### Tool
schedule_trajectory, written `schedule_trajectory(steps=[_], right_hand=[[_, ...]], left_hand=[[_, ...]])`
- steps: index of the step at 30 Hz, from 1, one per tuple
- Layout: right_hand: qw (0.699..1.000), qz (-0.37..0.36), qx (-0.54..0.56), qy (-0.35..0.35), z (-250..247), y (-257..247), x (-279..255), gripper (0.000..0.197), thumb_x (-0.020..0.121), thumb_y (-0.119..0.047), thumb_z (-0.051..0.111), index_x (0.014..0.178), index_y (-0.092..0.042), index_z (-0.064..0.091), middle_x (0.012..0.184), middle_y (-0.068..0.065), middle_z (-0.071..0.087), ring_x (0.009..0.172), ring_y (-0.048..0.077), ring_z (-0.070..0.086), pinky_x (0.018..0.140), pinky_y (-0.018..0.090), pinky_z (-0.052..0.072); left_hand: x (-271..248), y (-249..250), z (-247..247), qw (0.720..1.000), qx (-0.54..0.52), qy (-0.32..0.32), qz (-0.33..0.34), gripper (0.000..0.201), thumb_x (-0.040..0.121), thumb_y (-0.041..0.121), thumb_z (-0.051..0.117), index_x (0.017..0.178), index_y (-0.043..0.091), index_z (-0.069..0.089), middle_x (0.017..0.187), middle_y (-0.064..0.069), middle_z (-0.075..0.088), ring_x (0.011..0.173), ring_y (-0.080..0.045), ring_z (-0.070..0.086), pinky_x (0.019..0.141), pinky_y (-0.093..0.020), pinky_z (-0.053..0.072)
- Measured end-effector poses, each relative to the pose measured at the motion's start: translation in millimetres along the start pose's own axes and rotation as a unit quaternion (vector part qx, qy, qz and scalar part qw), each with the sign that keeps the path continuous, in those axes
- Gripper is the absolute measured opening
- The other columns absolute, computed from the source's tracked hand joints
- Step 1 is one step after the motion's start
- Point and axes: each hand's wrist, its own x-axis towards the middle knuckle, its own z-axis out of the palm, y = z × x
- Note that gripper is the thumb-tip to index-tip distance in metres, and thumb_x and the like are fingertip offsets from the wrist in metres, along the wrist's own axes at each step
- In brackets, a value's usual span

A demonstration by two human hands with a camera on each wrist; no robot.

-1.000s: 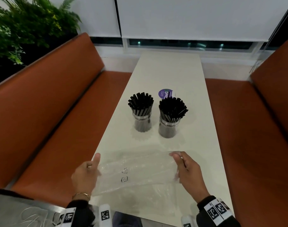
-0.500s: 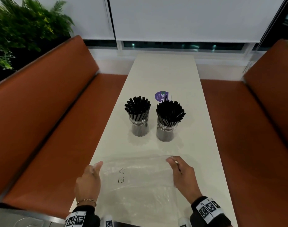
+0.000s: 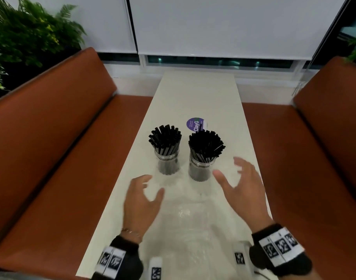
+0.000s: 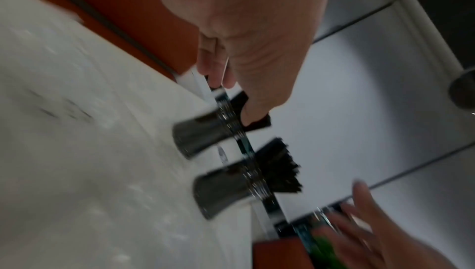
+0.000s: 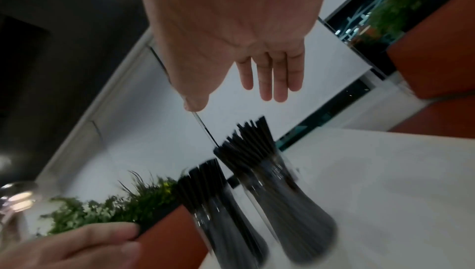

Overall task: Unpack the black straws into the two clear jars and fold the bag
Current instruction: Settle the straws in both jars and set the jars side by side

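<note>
On the white desk [image 3: 199, 93] our clear bag [image 3: 185, 229] lies flat between our wrists. Two jars [image 3: 168, 163] of black straws [image 3: 206, 143] stand just beyond our left hand [image 3: 141, 201] and right hand [image 3: 243, 190], both released, fingers spread, holding nothing.

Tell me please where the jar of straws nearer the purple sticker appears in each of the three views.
Head: right jar, centre, in front of the purple sticker, beyond the right hand.
Left wrist: lower of the two jars, centre, blurred.
Right wrist: right-hand jar, lower centre, below the fingers.
Shared landmark: the other jar beside it.
</note>
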Motion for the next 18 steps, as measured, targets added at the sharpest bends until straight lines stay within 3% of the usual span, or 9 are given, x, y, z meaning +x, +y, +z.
schedule_trajectory(steps=[3, 6, 8, 11, 14, 16, 18], right_hand=[[0.997, -0.074, 0.004, -0.023, -7, -33, 44, 0.091, 0.089, -0.072, 0.062, 0.157, -0.016, 0.038, 0.161, 0.005, 0.045, 0.148, 0.023, 0.041, 0.124, 0.042, 0.035], [0.987, -0.128, -0.048, -0.088, 4, -59, 86, 0.099, 0.092, -0.074, 0.055, 0.164, -0.013, 0.025, 0.173, 0.008, 0.024, 0.159, 0.025, 0.024, 0.131, 0.042, 0.022], [0.976, -0.148, -0.095, -0.132, 18, -67, 109, 0.102, 0.094, -0.076, 0.047, 0.166, -0.010, 0.017, 0.176, 0.009, 0.014, 0.162, 0.025, 0.015, 0.133, 0.040, 0.014], [0.963, -0.145, -0.137, -0.180, 41, -66, 138, 0.096, 0.100, -0.073, 0.036, 0.167, -0.009, 0.011, 0.177, 0.010, 0.009, 0.164, 0.025, 0.009, 0.133, 0.039, 0.010], [0.954, -0.147, -0.159, -0.208, 57, -61, 153, 0.084, 0.105, -0.067, 0.029, 0.165, -0.009, 0.022, 0.175, 0.011, 0.019, 0.163, 0.027, 0.014, 0.132, 0.041, 0.014], [0.948, -0.156, -0.170, -0.220, 64, -58, 156, 0.076, 0.107, -0.064, 0.027, 0.160, -0.010, 0.037, 0.169, 0.011, 0.035, 0.160, 0.028, 0.024, 0.130, 0.043, 0.020], [0.943, -0.162, -0.165, -0.238, 64, -54, 157, 0.073, 0.107, -0.064, 0.027, 0.158, -0.014, 0.043, 0.168, 0.008, 0.038, 0.159, 0.027, 0.026, 0.130, 0.044, 0.021]], left_hand=[[25, 33, 41, 0.991, -0.054, -0.122, 0.016, 0.077, 0.080, 0.036, 0.090, 0.146, 0.022, 0.051, 0.139, 0.008, 0.059, 0.122, -0.012, 0.060, 0.104, -0.037, 0.055], [49, 51, 79, 0.978, -0.067, -0.196, -0.001, 0.111, 0.074, 0.041, 0.093, 0.161, 0.017, 0.029, 0.162, 0.000, 0.043, 0.144, -0.017, 0.047, 0.118, -0.041, 0.045], [63, 59, 98, 0.974, -0.065, -0.218, -0.013, 0.130, 0.069, 0.049, 0.093, 0.166, 0.017, 0.013, 0.169, -0.003, 0.030, 0.154, -0.021, 0.034, 0.124, -0.043, 0.037], [80, 64, 120, 0.978, -0.062, -0.198, -0.019, 0.141, 0.063, 0.051, 0.094, 0.167, 0.016, 0.006, 0.172, -0.005, 0.025, 0.159, -0.022, 0.025, 0.128, -0.042, 0.031], [94, 59, 138, 0.982, -0.076, -0.170, -0.008, 0.143, 0.049, 0.058, 0.095, 0.163, 0.029, 0.014, 0.164, 0.003, 0.039, 0.151, -0.018, 0.039, 0.120, -0.044, 0.044], [100, 56, 148, 0.980, -0.106, -0.170, -0.003, 0.136, 0.043, 0.056, 0.096, 0.156, 0.038, 0.024, 0.151, 0.011, 0.051, 0.138, -0.014, 0.055, 0.104, -0.044, 0.058], [103, 55, 155, 0.975, -0.126, -0.181, 0.006, 0.128, 0.042, 0.052, 0.099, 0.150, 0.042, 0.030, 0.142, 0.016, 0.057, 0.128, -0.011, 0.063, 0.093, -0.043, 0.064]])
